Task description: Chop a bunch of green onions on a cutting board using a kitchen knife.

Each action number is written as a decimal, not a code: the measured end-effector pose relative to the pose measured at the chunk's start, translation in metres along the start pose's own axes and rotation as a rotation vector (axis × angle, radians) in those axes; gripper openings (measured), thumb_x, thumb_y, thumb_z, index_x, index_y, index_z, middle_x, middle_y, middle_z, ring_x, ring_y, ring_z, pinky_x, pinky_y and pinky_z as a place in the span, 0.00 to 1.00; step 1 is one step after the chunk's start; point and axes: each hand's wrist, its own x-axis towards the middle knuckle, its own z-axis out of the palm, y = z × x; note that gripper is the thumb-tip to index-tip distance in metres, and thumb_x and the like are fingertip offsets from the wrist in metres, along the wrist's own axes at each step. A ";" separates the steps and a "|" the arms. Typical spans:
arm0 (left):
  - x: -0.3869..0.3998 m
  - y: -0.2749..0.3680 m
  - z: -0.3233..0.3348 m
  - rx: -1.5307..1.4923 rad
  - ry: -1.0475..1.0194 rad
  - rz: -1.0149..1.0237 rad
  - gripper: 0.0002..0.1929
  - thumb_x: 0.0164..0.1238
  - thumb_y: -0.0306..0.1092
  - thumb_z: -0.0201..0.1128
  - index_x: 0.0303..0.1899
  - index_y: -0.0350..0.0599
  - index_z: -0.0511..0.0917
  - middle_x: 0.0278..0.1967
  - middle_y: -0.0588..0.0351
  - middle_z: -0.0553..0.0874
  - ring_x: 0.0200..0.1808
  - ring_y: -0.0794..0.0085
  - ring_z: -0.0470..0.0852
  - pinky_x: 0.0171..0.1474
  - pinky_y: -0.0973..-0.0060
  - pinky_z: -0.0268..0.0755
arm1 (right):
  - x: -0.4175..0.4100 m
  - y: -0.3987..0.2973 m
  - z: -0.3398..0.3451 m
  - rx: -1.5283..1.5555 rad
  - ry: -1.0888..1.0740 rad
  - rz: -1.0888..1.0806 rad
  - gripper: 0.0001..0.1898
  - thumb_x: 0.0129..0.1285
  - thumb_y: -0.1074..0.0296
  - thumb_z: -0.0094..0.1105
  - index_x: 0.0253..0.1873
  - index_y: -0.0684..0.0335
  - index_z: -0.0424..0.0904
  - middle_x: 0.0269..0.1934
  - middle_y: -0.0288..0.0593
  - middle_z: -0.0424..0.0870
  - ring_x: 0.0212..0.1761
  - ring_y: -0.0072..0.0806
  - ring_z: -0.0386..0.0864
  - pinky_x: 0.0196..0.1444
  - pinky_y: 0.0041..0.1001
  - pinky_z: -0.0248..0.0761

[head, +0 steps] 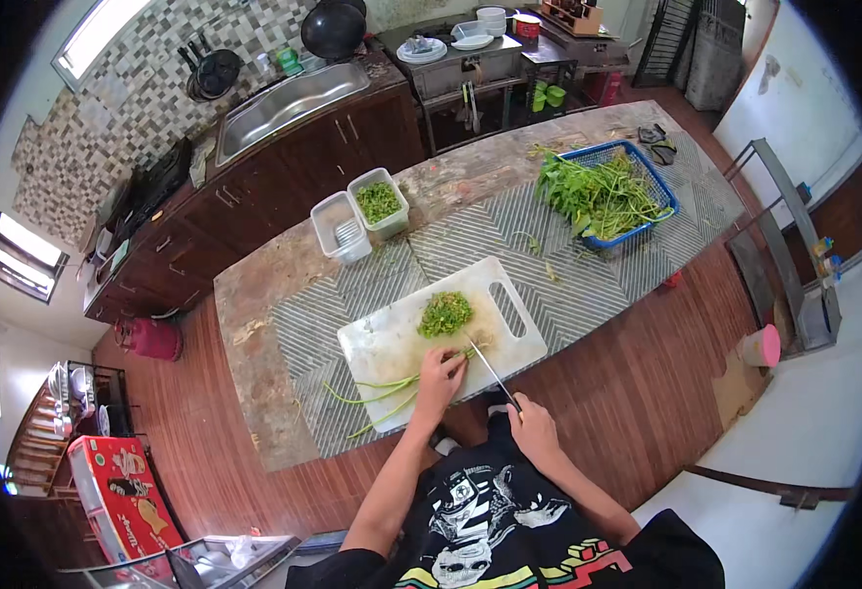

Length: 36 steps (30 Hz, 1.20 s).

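My left hand point(442, 374) holds a few long green vegetable stalks point(386, 392) down on a white plastic cutting board point(383, 335); their far ends trail over its left edge. My right hand point(532, 427) grips the handle of a kitchen knife point(495, 373), whose blade points up and left, its tip on the board close to the left fingertips. Small cut pieces lie by the blade. Above both hands sits a heap of chopped greens point(445, 314) on the board.
A blue plastic basket point(672, 199) of leafy stalks stands at the table's right. Beyond the board are one clear plastic container point(341, 228) and another holding chopped greens point(378, 202). A steel sink point(291, 110) is behind the table point(254, 324).
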 end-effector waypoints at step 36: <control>0.001 -0.002 0.008 -0.099 0.135 0.017 0.08 0.57 0.24 0.75 0.39 0.39 0.89 0.44 0.51 0.91 0.49 0.56 0.86 0.53 0.64 0.80 | 0.003 -0.006 -0.015 -0.073 -0.016 -0.046 0.12 0.76 0.60 0.56 0.52 0.64 0.76 0.36 0.62 0.86 0.38 0.61 0.85 0.37 0.54 0.76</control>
